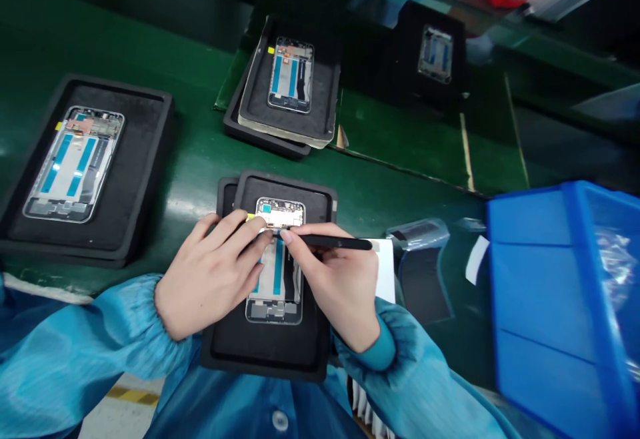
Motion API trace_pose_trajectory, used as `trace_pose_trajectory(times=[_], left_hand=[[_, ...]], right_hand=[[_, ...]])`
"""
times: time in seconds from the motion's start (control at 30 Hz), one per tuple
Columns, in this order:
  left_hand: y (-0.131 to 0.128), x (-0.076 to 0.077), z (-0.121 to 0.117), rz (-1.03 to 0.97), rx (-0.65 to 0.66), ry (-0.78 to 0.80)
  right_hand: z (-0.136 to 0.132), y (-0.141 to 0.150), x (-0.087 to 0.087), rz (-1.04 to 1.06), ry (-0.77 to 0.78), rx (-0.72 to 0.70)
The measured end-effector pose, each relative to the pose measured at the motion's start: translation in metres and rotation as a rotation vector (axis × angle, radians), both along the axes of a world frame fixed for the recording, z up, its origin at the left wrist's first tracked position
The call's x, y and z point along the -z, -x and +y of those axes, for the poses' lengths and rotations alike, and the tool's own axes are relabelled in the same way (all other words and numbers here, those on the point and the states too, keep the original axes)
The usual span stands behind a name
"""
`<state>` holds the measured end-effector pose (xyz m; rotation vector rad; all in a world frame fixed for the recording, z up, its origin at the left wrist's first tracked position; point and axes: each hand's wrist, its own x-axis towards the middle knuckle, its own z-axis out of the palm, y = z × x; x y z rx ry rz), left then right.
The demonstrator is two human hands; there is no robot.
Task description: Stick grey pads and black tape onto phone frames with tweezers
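An opened smartphone point(279, 311), its inner parts facing up, lies in a black foam tray point(227, 352) in front of me. Across its left side rests my left hand point(213, 272), fingers apart and bent, the fingertips near the middle of the phone. My right hand point(340, 279) pinches a slim black tool point(340, 242), like tweezers or a spudger. The tool's tip points left to just below the phone's pale circuit board point(280, 217), close to the left fingertips. What the tip touches is hidden by the fingers.
More opened phones lie in black trays: one at left point(70, 165), one on stacked trays point(291, 75), one far right point(435, 55). A blue bin point(540, 292) stands at right. Clear film point(425, 272) and a white paper strip point(477, 260) lie beside it.
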<state>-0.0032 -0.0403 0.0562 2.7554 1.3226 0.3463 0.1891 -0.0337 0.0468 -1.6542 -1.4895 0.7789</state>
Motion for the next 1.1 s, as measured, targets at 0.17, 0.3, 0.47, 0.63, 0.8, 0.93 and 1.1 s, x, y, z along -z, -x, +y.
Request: trace_pose_trajectory(times=[0.17, 0.3, 0.47, 0.63, 0.8, 0.93, 1.1], left_hand=[[-0.004, 0.001, 0.001, -0.01, 0.048, 0.031], [-0.003, 0.001, 0.004, 0.016, 0.064, 0.051], [0.011, -0.005, 0.011, 0.042, 0.152, 0.134], [0.022, -0.006, -0.002, -0.077, 0.016, 0.143], [0.014, 0.007, -0.033, -0.042, -0.464, 0.15], [0.005, 0.01, -0.038, 0.044, -0.518, 0.144], [0.01, -0.011, -0.028, -0.022, -0.568, 0.145]], right_hand=[[-0.012, -0.012, -0.006, 0.025, -0.06, 0.126], [-0.033, -0.022, -0.01, 0.056, -0.049, 0.169], [-0.054, -0.033, -0.012, 0.133, -0.02, 0.192], [-0.073, -0.049, -0.006, 0.237, -0.006, 0.273], [-0.094, -0.049, 0.006, 0.423, 0.111, 0.22], [-0.107, -0.044, 0.01, 0.553, 0.089, 0.183], [-0.109, -0.041, 0.009, 0.704, 0.037, 0.145]])
